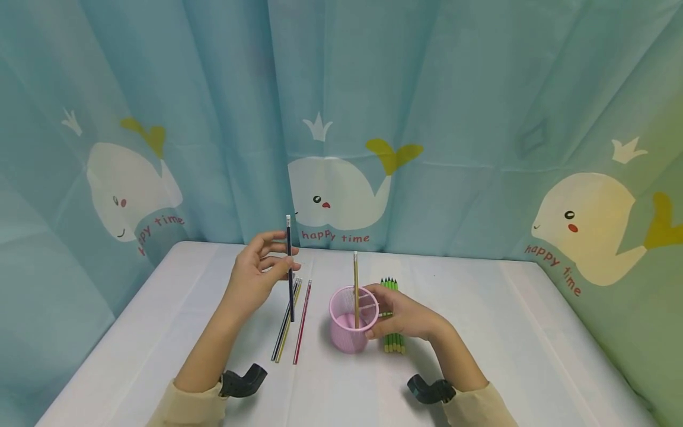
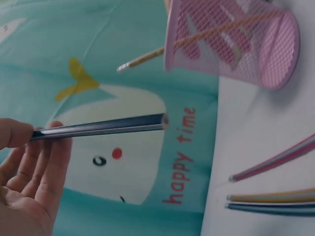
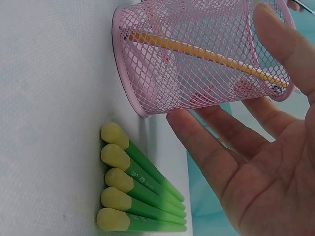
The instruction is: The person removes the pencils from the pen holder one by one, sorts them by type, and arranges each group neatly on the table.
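My left hand (image 1: pixel 259 273) pinches a dark pencil (image 1: pixel 290 273) between thumb and fingers, holding it upright with its eraser end up, left of the pink mesh pencil cup (image 1: pixel 341 340). In the left wrist view the dark pencil (image 2: pixel 108 126) has its unsharpened end pointing away from the fingertips. My right hand (image 1: pixel 402 314) grips the cup's right side, thumb at the rim and fingers behind the mesh. One gold pencil (image 1: pixel 356 273) stands in the cup, leaning; the right wrist view shows this yellow pencil (image 3: pixel 206 55) through the mesh.
Left of the cup lie a red pencil (image 1: pixel 302 323) and a small group of dark and gold pencils (image 1: pixel 285 326). Several green pencils (image 1: pixel 393 343) lie side by side under and beyond my right hand. A whale-print curtain (image 1: pixel 469 148) hangs behind the white table (image 1: pixel 480 290).
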`<control>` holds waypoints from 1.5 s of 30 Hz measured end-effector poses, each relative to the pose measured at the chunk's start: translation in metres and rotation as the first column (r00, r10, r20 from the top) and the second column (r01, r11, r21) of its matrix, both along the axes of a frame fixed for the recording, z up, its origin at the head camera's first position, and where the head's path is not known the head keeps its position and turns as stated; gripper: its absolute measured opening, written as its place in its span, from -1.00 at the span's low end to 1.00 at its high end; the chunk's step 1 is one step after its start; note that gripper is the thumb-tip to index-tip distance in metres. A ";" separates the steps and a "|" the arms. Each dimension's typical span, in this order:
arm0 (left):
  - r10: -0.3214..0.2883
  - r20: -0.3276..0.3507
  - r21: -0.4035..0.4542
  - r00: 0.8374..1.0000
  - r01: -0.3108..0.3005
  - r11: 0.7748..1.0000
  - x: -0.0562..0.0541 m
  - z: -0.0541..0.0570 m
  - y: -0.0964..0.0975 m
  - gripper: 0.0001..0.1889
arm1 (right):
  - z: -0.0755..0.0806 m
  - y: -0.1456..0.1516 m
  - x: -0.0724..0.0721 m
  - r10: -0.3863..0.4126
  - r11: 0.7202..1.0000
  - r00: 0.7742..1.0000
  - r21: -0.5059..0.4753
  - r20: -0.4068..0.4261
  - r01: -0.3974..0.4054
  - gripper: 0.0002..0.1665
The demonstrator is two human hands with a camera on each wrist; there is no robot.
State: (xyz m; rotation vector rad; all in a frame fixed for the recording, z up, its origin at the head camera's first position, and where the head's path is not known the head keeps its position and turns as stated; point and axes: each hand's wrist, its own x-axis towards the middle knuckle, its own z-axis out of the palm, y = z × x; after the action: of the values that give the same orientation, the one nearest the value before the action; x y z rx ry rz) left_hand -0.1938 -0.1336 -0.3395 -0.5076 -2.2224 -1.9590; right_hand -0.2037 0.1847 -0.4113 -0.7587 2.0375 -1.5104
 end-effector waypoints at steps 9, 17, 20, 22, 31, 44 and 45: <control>0.003 0.118 -0.068 0.993 0.005 0.998 -0.011 -0.004 -0.016 -0.50 | 0.000 0.000 -0.001 0.004 1.000 1.000 -0.002 0.010 -0.004 -0.09; 0.033 0.215 -0.221 0.976 0.016 0.975 -0.021 -0.020 -0.025 -0.45 | 0.001 -0.001 -0.001 0.010 1.000 1.000 0.002 0.002 -0.010 -0.09; 0.045 0.258 -0.265 0.965 0.026 0.964 -0.024 -0.026 -0.027 -0.45 | 0.001 -0.001 0.000 0.009 1.000 1.000 0.004 0.007 -0.009 -0.09; 0.047 0.274 -0.283 0.961 0.034 0.959 -0.026 -0.029 -0.028 -0.45 | 0.001 -0.001 0.000 0.008 1.000 1.000 0.004 0.012 -0.008 -0.09; 0.076 0.320 -0.336 0.945 0.038 0.941 -0.031 -0.040 -0.028 -0.46 | 0.001 0.000 -0.001 0.010 1.000 1.000 -0.007 0.012 -0.010 -0.11; 0.059 0.378 -0.349 0.924 0.083 0.933 -0.039 -0.062 -0.032 -0.51 | 0.001 -0.001 -0.001 0.002 1.000 1.000 -0.001 0.019 -0.002 -0.10; 0.058 0.381 -0.354 0.923 0.088 0.931 -0.040 -0.063 -0.031 -0.51 | 0.001 -0.001 0.000 0.000 1.000 1.000 0.000 0.021 0.000 -0.10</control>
State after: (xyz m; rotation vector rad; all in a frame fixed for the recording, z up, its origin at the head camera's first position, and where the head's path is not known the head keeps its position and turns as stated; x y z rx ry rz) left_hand -0.2336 -0.1651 -0.4028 -0.1790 -2.8629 -1.7761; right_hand -0.2040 0.1841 -0.4099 -0.7392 2.0220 -1.5125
